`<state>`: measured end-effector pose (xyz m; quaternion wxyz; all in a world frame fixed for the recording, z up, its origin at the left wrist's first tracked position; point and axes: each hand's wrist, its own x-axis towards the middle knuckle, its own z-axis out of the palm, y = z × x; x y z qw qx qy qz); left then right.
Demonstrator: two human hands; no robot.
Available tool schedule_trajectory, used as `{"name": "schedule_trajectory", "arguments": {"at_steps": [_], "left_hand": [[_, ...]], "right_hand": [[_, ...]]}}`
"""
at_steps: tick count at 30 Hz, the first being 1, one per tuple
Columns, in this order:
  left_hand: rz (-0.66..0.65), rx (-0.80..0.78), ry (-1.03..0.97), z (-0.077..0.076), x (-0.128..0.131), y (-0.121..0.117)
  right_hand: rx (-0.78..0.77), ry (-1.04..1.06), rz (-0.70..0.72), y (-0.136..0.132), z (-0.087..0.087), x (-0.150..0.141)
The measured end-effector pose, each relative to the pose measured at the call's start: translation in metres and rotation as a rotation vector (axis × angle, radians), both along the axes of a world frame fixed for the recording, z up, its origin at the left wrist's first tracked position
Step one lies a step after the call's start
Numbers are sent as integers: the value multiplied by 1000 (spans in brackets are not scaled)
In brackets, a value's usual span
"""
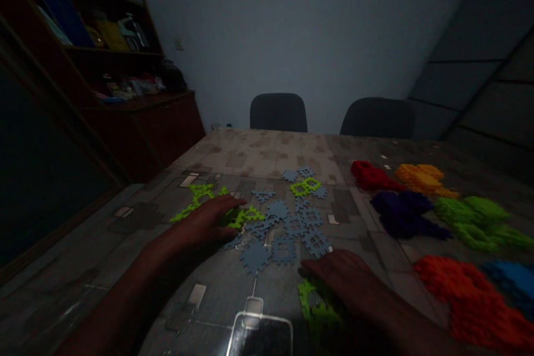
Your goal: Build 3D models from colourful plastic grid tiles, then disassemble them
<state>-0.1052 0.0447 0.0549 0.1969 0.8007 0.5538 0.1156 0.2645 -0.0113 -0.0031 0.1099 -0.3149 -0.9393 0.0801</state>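
Note:
My left hand (pixel 221 216) curls around lime-green toothed interlocking tiles (pixel 251 213), its thumb and fingers on either side of them. More lime-green tiles (pixel 202 193) lie just behind that hand. At the near right, my right hand (pixel 340 275) is closed over several lime-green tiles (pixel 311 300), which stick out below its fingers; the palm side is hidden. Between the hands spreads a loose group of grey-blue toothed tiles (pixel 284 250), some solid and some with window-like openings. Two lime-green square tiles (pixel 299 188) rest at the far side of this group.
Piles of tiles sorted by colour line the table's right side: red (pixel 373 175), yellow (pixel 421 178), purple (pixel 406 212), green (pixel 475 219), orange-red (pixel 471 295) and blue (pixel 513 281). Two dark chairs (pixel 278 112) stand behind the patterned table (pixel 267 150). A wooden cabinet (pixel 167 128) is at left.

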Motion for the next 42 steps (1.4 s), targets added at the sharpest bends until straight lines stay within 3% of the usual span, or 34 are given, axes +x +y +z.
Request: {"name": "schedule_trajectory", "arguments": {"at_steps": [4,9,13,18,22,25,28,32,36,42], "left_hand": [[-27,125,-27,10,11,-16],[-127,184,-60,19,48,-64],[-230,151,-57,2,72,-99],[-243,163,-41,-17,77,-113],[-212,173,-90,-9,60,-112],[-53,200,-103,-3,33,-102],[128,204,-156,4,6,-81],[201,188,-228,13,-17,-48],[241,182,-277,6,-29,-28],[368,193,-325,-8,-56,-28]], "right_hand": [[122,-31,35,-7,7,-3],[265,45,-42,-31,16,-19],[325,69,-67,-40,22,-26],[339,38,-77,-40,25,-28],[326,20,-76,-38,30,-27],[268,5,-61,-34,33,-26],[206,4,-59,-30,33,-24],[131,-11,-61,-24,22,-23],[58,-27,-21,-13,3,-19],[95,28,70,-1,-23,-12]]}}
